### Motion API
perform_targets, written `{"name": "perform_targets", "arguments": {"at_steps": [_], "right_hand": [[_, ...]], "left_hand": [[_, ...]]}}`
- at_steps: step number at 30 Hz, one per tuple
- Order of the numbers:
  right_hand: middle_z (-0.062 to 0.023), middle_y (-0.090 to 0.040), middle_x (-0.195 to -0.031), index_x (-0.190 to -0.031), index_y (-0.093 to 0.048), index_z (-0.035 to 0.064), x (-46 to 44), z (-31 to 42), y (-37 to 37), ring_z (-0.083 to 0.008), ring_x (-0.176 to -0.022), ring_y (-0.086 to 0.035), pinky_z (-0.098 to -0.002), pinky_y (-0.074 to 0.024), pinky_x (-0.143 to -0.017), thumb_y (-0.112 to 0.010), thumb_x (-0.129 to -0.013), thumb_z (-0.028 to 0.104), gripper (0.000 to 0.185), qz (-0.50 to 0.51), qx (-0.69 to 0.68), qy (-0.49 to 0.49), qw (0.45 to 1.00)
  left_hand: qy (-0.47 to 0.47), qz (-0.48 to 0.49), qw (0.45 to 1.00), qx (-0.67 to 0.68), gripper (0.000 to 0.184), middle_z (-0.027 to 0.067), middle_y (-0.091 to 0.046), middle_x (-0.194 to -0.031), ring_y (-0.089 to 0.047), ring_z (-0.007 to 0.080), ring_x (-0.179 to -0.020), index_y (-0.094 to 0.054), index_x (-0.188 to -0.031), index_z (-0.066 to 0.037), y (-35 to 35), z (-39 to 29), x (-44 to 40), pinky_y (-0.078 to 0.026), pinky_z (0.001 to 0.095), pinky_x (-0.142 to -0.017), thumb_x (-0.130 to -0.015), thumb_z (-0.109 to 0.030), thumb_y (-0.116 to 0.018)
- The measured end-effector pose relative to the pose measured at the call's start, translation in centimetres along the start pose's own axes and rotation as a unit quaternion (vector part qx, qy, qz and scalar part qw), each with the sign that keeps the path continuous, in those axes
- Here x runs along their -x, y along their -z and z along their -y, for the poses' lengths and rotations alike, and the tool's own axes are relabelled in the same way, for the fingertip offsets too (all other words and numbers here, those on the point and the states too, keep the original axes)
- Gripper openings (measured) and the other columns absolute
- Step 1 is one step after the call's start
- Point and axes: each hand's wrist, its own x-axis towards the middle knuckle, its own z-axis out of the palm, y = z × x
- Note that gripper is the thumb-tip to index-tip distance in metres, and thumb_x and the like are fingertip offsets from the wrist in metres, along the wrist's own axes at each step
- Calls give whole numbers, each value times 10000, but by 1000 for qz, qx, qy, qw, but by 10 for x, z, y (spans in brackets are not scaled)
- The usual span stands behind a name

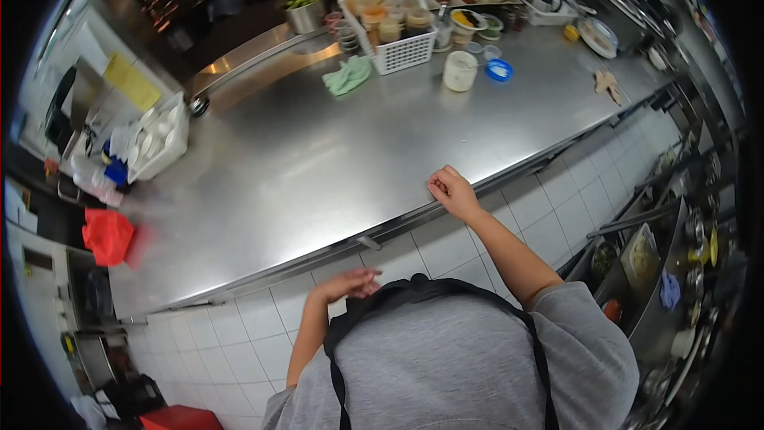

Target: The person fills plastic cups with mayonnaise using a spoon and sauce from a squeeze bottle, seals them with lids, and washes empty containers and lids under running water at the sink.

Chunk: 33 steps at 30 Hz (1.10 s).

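My right hand (pixel 451 191) is curled into a loose fist at the front edge of the steel counter (pixel 263 167), and nothing shows in its fingers. In front of my body, close to the black apron (pixel 422 287), my left hand (pixel 352 282) has its fingers stretched out and holds nothing. Beyond the right hand stands a white tub (pixel 460 72) with pale contents. A blue lid (pixel 499 70) lies to the tub's right, and a green cloth (pixel 348 76) is crumpled to its left.
A white basket (pixel 404 54) of sauce bottles stands at the back, beside a metal pot (pixel 305 9). At the left are a white bin (pixel 177 143) of pale items and a red bag (pixel 107 236). A pair of pale pieces (pixel 607 87) lies at the right end.
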Motion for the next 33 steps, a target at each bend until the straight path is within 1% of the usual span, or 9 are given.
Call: {"name": "perform_targets", "arguments": {"at_steps": [3,6,8,10,14,18,23,27,33], "right_hand": [[-47,-487,-773,-812,-542,64,9,-12,21,-155,-629,-529,-263,-442,-580,-579,-787,82,48,-7,-8,-11,1000],[-54,-493,-786,-821,-536,64,11,-16,24,-170,-647,-546,-272,-449,-586,-579,-788,89,59,-5,-25,-5,1000],[-59,-497,-792,-826,-531,61,8,-16,26,-186,-659,-551,-279,-453,-599,-580,-788,97,72,21,-16,-10,1000],[-60,-494,-789,-828,-537,58,5,-17,29,-179,-659,-545,-277,-451,-604,-581,-788,104,75,34,-15,-25,999],[-57,-499,-786,-843,-562,45,-4,-21,40,-152,-664,-527,-268,-443,-614,-588,-787,125,101,96,-78,-51,991],[-61,-536,-810,-850,-582,44,-25,-38,59,-137,-682,-526,-258,-439,-623,-600,-778,134,117,144,-129,-131,972],[-61,-539,-833,-874,-583,73,-76,-84,119,-146,-675,-533,-265,-441,-613,-618,-769,149,133,10,-50,-70,996],[-95,-523,-908,-974,-563,61,-152,-150,179,-183,-720,-520,-297,-439,-667,-664,-725,169,290,-168,10,-16,986],[-94,-516,-1042,-1082,-512,148,-282,-195,232,-285,-1038,-492,-474,-399,-807,-707,-673,246,463,-107,224,-57,967]], "left_hand": [[-123,63,990,-8,542,129,-595,-1003,-597,201,-893,-424,-1245,-41,10,-146,3,-423,340,-876,-834,-370,-552],[-152,-116,965,-182,536,81,-510,-1149,-548,173,-944,-380,-1280,-106,70,-212,-29,-431,316,-829,-817,-284,-582],[-146,-313,879,-330,606,108,-444,-1223,-517,216,-1005,-353,-1292,-84,127,-226,-71,-408,347,-870,-798,-316,-617],[-215,-407,785,-414,679,184,-384,-1257,-440,315,-1115,-329,-1320,-102,169,-244,-102,-359,373,-924,-771,-370,-626],[-133,-438,758,-464,651,194,-240,-1376,-304,379,-1234,-301,-1349,-230,205,-283,-155,-225,444,-1025,-785,-368,-595],[-95,-440,732,-512,599,146,-222,-1400,-289,382,-1242,-328,-1338,-233,233,-279,-209,-232,449,-1026,-803,-350,-571],[-145,-485,656,-560,279,105,-498,-1143,-452,359,-1057,-550,-1091,-115,214,-266,-222,-395,418,-862,-845,-233,-490],[-157,-504,683,-505,174,119,-556,-921,-519,320,-864,-570,-895,-68,156,-256,-215,-432,409,-745,-845,-205,-476],[-193,-568,610,-518,183,111,-520,-733,-511,300,-699,-522,-738,-49,47,-244,-232,-410,410,-606,-829,-207,-509]]}}
